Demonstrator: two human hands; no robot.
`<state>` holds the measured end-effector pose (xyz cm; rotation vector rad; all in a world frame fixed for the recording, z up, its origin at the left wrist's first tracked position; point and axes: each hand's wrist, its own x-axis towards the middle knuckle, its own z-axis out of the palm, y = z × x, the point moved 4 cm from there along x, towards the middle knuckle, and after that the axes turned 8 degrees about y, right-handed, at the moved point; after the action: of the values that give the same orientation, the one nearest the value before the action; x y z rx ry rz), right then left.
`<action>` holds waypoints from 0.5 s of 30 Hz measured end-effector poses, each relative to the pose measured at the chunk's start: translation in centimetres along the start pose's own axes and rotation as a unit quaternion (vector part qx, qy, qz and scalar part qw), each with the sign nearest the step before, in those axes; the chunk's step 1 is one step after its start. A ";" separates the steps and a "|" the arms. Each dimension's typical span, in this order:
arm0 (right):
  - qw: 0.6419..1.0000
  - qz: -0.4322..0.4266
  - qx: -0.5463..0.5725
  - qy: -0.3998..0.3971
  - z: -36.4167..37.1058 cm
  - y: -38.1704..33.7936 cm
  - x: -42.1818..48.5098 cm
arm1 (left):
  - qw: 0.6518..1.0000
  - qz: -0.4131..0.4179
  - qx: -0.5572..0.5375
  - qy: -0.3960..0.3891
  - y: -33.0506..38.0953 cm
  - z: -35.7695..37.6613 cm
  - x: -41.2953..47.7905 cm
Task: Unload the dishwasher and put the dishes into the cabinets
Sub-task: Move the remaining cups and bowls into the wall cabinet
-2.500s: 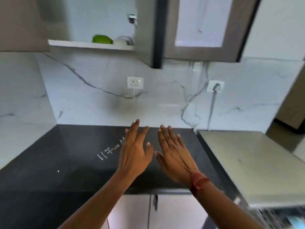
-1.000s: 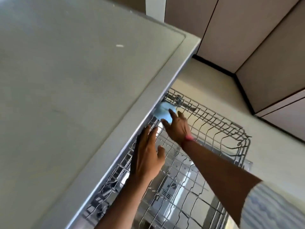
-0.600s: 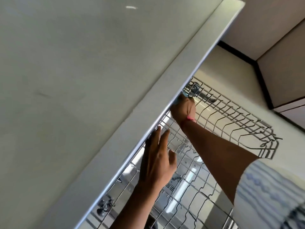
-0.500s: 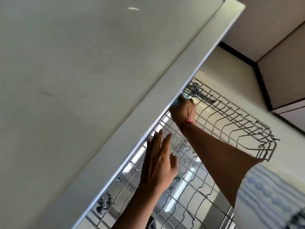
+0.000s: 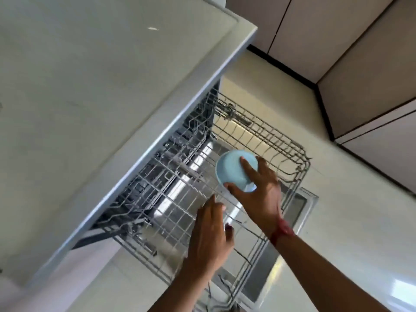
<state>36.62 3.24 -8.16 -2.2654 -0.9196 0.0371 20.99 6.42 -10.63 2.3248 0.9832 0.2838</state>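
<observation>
Your right hand now holds the light blue bowl, with the thumb and fingers curled round it. This is the change: half a second ago this hand was reaching deep to the far end of the rack, under the edge of the desk, and the bowl was almost hidden there. Now the bowl is out in the open, right of the centre of the frame, above the middle of the rack; I cannot tell whether it is already free of the wires. Your left hand has come back a little toward the lower centre; it holds nothing, its fingers are straight and close together over the near wires. I judge the pick-up done, so the carry to the cabinet comes next. The rest of the rack looks empty from here.
</observation>
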 end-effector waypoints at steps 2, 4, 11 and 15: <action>1.000 -0.005 0.001 -0.005 -3.1 0.4 -3.3 | 1.000 0.015 -0.022 -0.009 2.6 1.2 -4.0; 1.000 -0.004 0.004 -0.013 -5.6 1.4 -6.3 | 0.999 0.025 -0.021 -0.027 4.8 3.1 -7.7; 0.999 -0.046 0.000 -0.029 -12.6 5.0 -15.7 | 0.996 0.054 0.064 -0.036 7.4 9.0 -14.0; 0.997 -0.067 0.009 -0.042 -14.5 5.2 -18.1 | 0.996 0.015 0.061 -0.061 4.6 10.0 -13.3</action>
<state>30.03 -19.26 -4.12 -2.1940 -1.1095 0.0798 18.32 -9.96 -15.42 2.4365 0.9304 0.0941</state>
